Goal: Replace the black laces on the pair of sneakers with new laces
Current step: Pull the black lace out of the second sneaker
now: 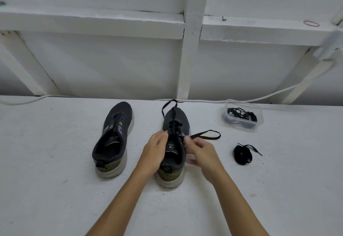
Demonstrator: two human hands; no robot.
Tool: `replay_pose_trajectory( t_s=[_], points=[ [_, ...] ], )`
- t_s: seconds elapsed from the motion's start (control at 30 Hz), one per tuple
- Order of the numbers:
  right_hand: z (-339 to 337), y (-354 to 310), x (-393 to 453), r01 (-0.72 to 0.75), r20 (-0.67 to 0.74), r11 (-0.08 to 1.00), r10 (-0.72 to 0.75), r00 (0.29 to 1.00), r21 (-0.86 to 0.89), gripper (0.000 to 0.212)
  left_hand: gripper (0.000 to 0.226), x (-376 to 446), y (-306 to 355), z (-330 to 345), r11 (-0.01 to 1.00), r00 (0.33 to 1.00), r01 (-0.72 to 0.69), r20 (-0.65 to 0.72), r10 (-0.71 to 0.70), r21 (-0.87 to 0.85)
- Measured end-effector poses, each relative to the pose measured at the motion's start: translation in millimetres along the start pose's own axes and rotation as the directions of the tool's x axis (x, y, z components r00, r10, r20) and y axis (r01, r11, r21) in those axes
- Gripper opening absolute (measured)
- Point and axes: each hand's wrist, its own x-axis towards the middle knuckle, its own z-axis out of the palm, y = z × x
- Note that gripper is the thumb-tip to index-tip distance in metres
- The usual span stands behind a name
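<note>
Two dark sneakers stand side by side on a white painted surface, toes pointing away toward a white wall braced with wooden battens. The left sneaker carries no lace, its eyelets bare and its tongue exposed, with small yellow and purple marks along one side. The right sneaker is threaded with one black lace, criss-crossed up the front; one free loop of it arcs past the toe, and another loop trails out to the right across the surface.

Two bare hands work at that shoe. The left hand rests against the shoe's left side, its fingertips pinching the lace at the upper eyelets. The right hand sits at the shoe's right side, thumb and forefinger pinching the lace where the right-hand loop begins, the remaining fingers curled underneath.

To the right of the hands, one coiled black lace lies alone on the surface, one tip sticking out toward the right. Beyond it, nearer the wall, stands one clear plastic container, lidless, holding a tangled bundle of black laces; how many are in the bundle cannot be counted.

One white cable runs along the foot of the wall behind the shoes and climbs to the right.
</note>
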Motion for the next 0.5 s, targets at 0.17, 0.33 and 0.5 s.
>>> replay_pose_trajectory(
  t_s=[0.17, 0.33, 0.5],
  points=[
    [-3, -12, 7, 0.136, -0.156, 0.988, -0.123, 0.980, 0.072, 0.016, 0.042, -1, 1, -1, 1.000, 1.000, 0.005, -0.005, -0.005, -0.019],
    [-26, -18, 9, -0.033, -0.030, 0.999, 0.033, 0.999, -0.029, 0.019, 0.042, -2, 0, 0, 0.999, 1.000, 0.013, -0.007, -0.013, -0.037],
    [-4, -8, -3, 0.062, 0.110, 0.985, -0.045, 0.993, -0.158, 0.023, 0.040, -1, 1, -1, 1.000, 1.000, -0.013, -0.007, 0.013, -0.015]
  ],
)
